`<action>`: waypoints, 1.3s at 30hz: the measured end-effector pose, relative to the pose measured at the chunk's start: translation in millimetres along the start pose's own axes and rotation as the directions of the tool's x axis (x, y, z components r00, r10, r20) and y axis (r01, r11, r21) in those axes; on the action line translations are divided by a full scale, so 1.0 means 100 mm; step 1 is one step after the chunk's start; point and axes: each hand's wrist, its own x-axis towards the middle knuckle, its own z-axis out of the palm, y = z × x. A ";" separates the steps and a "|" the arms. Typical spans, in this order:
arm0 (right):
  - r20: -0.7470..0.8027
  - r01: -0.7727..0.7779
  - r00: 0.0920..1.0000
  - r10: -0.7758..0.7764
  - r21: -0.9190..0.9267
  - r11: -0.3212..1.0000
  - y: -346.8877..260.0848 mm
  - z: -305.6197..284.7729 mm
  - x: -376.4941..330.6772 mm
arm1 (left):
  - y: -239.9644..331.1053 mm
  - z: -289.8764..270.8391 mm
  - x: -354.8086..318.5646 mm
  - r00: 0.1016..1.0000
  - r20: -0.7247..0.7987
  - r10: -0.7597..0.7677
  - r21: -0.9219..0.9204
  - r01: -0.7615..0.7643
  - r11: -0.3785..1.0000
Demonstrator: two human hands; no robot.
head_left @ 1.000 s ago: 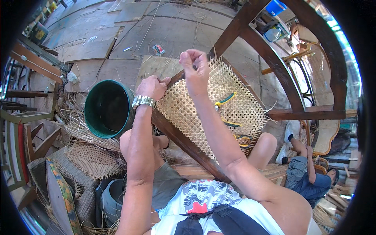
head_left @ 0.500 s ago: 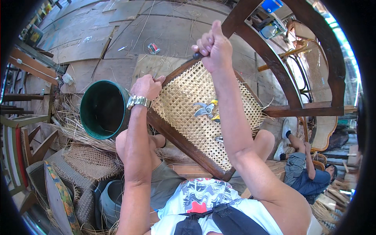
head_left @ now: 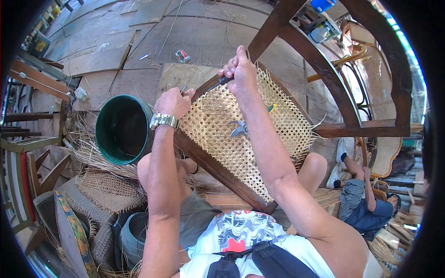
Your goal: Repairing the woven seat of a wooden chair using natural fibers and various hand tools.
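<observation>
A dark wooden chair frame (head_left: 218, 179) with a woven cane seat panel (head_left: 218, 125) lies tilted in front of me. In my right hand (head_left: 243, 78) is an awl-like tool (head_left: 224, 80) with a dark handle, its thin shaft pointing down-left at the frame's far left rail. At the left corner of that rail, my left hand (head_left: 172, 102), with a metal watch on the wrist, is closed; a thin dark piece sticks up by its fingertips, too small to name. Pruning shears (head_left: 239, 129) rest on the cane, their yellow handles mostly behind my right forearm.
A green bucket (head_left: 101, 129) stands by my left forearm, with loose cane strands (head_left: 83, 150) around it. The chair's curved back (head_left: 320, 62) rises at the right. Another person (head_left: 366, 199) sits at far right. Woven cane sheets (head_left: 109, 190) lie at lower left.
My right hand has come down and to the left with the awl-like tool, nearer the frame's rail. My forearm now covers more of the pruning shears. The left hand stays nearly in place.
</observation>
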 end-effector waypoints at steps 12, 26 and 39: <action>0.473 0.371 0.880 -0.045 -0.626 0.686 0.05 0.14 -0.34 | 0.06 -0.06 -0.09 1.000 0.016 -0.023 -0.017 0.023 1.000; 0.781 0.668 0.599 -0.176 -0.609 -0.427 -0.15 0.59 -0.08 | -0.06 0.01 0.07 0.999 0.033 0.041 -0.055 -0.039 0.998; 0.549 0.515 0.835 -0.031 -0.762 0.393 -0.18 -0.03 -0.67 | -0.03 -0.03 0.03 1.000 0.026 -0.008 -0.032 0.009 0.999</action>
